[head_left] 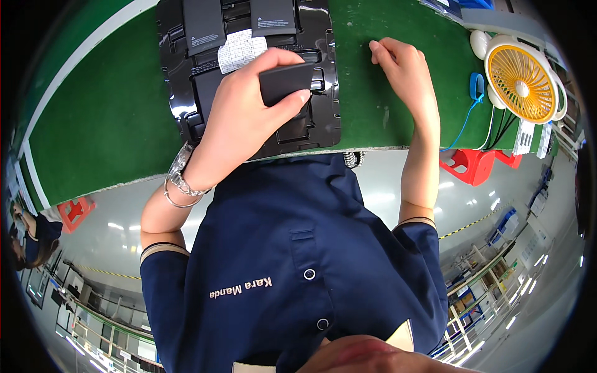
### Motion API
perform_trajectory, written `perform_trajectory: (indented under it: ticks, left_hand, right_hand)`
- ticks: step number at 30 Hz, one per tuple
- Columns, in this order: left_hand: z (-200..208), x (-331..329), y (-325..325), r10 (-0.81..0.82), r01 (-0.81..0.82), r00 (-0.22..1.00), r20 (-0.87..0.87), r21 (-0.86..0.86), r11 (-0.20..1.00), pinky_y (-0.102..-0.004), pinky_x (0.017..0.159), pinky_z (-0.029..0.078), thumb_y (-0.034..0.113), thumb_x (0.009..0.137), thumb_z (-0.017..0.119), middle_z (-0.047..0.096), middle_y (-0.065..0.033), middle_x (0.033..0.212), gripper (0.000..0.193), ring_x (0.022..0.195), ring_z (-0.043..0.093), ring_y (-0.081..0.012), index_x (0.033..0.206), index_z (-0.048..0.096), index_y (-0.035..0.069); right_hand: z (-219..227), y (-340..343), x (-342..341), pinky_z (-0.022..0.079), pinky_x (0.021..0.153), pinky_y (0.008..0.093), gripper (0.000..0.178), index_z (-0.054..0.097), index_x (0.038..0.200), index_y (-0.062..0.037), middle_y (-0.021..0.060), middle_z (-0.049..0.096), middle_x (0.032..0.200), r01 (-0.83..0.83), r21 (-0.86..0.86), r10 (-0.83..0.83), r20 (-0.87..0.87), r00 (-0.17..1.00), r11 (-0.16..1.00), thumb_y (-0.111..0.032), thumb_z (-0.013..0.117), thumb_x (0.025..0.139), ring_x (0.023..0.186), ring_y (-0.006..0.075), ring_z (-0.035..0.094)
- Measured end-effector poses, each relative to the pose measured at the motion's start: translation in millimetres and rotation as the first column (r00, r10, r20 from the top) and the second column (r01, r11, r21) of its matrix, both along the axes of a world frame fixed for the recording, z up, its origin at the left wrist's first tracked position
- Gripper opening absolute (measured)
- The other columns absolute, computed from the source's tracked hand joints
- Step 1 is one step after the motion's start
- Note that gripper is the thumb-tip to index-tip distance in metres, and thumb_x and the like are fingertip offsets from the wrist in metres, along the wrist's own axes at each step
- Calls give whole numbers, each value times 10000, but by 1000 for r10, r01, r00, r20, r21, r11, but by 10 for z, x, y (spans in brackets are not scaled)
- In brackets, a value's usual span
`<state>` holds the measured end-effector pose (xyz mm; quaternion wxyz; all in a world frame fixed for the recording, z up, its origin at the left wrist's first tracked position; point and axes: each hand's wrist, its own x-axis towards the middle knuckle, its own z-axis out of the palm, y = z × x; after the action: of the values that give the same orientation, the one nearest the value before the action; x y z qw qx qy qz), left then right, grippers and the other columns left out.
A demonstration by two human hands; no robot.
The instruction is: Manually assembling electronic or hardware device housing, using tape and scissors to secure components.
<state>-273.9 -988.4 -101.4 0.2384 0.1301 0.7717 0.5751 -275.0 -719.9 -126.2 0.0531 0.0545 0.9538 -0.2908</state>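
My left hand (241, 115) grips a black flat rectangular block (285, 81) between thumb and fingers, over a glossy black moulded tray (326, 121). Two similar black blocks with small pale print, one at the far left (204, 25) and one at the far right (272, 18), lie in the tray's far part. Between them and my left hand lies a white sheet printed with a grid (239, 51). To the right of the tray, my right hand (401, 68) is over the green table with its fingers curled in; no object shows in it. My left hand hides part of the tray.
The green table (99, 118) curves across the view. At its right stand a white and yellow fan (521, 87), a blue looped thing with a cord (477, 86) and cables. Red stools (472, 166) are below the edge. Another person (37, 236) is at far left.
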Motion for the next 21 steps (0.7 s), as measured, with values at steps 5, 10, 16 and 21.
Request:
perform_trajectory:
  ticks: [5, 10, 16, 21]
  left_hand:
    - [18, 23, 25, 51, -65, 995, -83, -181, 981, -281, 798, 517, 119, 854, 724, 644, -64, 1147, 382, 950, 626, -163, 1191, 561, 43]
    - [57, 9, -172, -107, -175, 730, -675, -335, 926, -398, 922, 451, 152, 758, 779, 566, -82, 1237, 391, 1111, 522, -300, 1089, 587, 77]
    - [104, 247, -792, -353, 2, 791, -500, -575, 818, -425, 906, 410, 183, 687, 813, 543, -64, 1103, 422, 1062, 506, -302, 1043, 600, 103]
    - [81, 238, -895, -420, 5, 742, -523, -622, 783, -430, 916, 388, 218, 650, 836, 559, -58, 1027, 439, 1048, 524, -295, 1014, 616, 110]
  right_hand:
    - [-48, -46, -81, 488, 555, 374, 407, 678, 784, -14, 145, 638, 625, -70, 388, 80, -11, 997, 919, -397, 630, 915, 584, 318, 639]
    - [68, -42, -72, 472, 434, 378, 506, 638, 688, -40, 145, 623, 570, 7, 666, 118, -143, 983, 746, -526, 671, 828, 528, 341, 638]
    - [113, -65, 249, 447, 490, 363, 383, 659, 795, -46, 96, 581, 548, 205, 278, -130, -265, 956, 939, -410, 653, 916, 488, 285, 578]
    - [95, -236, 400, 356, 451, 323, 329, 651, 802, -35, 63, 489, 497, 221, 48, -206, -215, 955, 974, -335, 652, 938, 411, 192, 403]
